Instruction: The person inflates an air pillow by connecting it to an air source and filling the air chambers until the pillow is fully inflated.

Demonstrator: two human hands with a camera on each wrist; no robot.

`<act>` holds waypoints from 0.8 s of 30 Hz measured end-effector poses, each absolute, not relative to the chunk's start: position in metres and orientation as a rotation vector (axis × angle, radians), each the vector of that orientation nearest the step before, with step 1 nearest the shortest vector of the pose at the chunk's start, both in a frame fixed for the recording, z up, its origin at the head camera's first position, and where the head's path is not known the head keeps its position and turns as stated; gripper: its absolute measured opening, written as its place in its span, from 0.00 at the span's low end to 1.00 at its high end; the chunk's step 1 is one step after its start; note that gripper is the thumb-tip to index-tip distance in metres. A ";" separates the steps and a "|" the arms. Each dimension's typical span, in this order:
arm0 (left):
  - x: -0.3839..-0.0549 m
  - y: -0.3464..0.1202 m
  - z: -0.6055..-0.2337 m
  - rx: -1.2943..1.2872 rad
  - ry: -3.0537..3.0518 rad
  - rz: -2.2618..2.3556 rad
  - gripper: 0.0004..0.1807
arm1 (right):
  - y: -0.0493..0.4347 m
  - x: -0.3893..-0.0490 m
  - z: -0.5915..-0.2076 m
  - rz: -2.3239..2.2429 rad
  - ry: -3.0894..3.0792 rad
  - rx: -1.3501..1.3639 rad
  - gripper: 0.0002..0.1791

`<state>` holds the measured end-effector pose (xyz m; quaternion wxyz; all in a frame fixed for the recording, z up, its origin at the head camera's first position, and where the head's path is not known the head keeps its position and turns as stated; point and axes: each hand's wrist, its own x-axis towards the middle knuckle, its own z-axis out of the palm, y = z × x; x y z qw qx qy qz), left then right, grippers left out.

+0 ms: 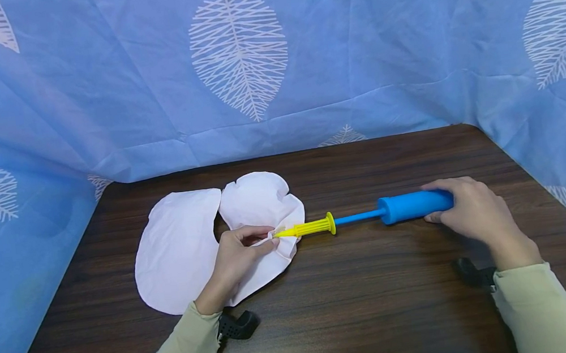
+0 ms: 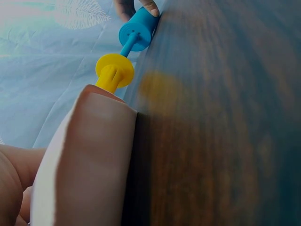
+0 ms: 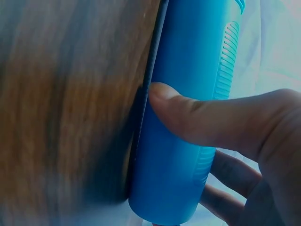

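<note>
A pale, flat inflatable neck pillow (image 1: 177, 249) lies on the table with its two lobes around a narrow gap. My left hand (image 1: 234, 258) pinches its right lobe at the yellow nozzle tip of a balloon-style hand pump (image 1: 313, 227). The valve itself is hidden by the fingers. From the yellow nozzle a blue rod runs right into the pump's blue barrel (image 1: 404, 208). The barrel's far end is gripped by my right hand (image 1: 473, 212). In the right wrist view the thumb (image 3: 202, 117) lies across the ribbed barrel, close to the tabletop.
The dark wood-grain table (image 1: 367, 305) ends at a blue curtain (image 1: 353, 50) with white leaf prints, which hangs along the back and both sides. Black wrist devices (image 1: 239, 325) sit below both wrists.
</note>
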<state>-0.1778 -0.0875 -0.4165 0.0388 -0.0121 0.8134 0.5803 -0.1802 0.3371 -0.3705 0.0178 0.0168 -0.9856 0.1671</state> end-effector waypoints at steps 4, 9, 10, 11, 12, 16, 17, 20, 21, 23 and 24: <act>-0.178 -0.088 -0.417 -0.039 2.499 1.770 0.12 | 0.343 -0.181 -0.371 0.537 -3.061 0.037 0.33; -0.178 -0.088 -0.417 -0.040 2.499 1.769 0.12 | 0.348 -0.181 -0.371 0.540 -3.068 0.014 0.33; -0.178 -0.088 -0.417 -0.038 2.498 1.770 0.12 | 0.349 -0.181 -0.371 0.540 -3.072 0.010 0.33; -0.178 -0.087 -0.417 -0.038 2.497 1.770 0.12 | 0.350 -0.180 -0.371 0.536 -3.073 0.004 0.33; -0.178 -0.087 -0.416 -0.037 2.495 1.770 0.12 | 0.350 -0.180 -0.371 0.532 -3.076 0.002 0.33; -0.178 -0.087 -0.415 -0.039 2.492 1.769 0.12 | 0.349 -0.179 -0.370 0.511 -3.082 -0.004 0.33; -0.178 -0.087 -0.415 -0.041 2.493 1.767 0.12 | 0.348 -0.179 -0.370 0.508 -3.081 -0.004 0.33; -0.178 -0.087 -0.416 -0.044 2.502 1.761 0.12 | 0.347 -0.179 -0.370 0.512 -3.080 0.004 0.33; -0.178 -0.087 -0.416 -0.045 2.503 1.761 0.12 | 0.347 -0.180 -0.370 0.512 -3.082 0.007 0.33; -0.178 -0.088 -0.416 -0.047 2.506 1.763 0.12 | 0.347 -0.179 -0.369 0.511 -3.088 0.019 0.33; -0.178 -0.088 -0.416 -0.047 2.508 1.762 0.12 | 0.346 -0.179 -0.369 0.512 -3.091 0.026 0.33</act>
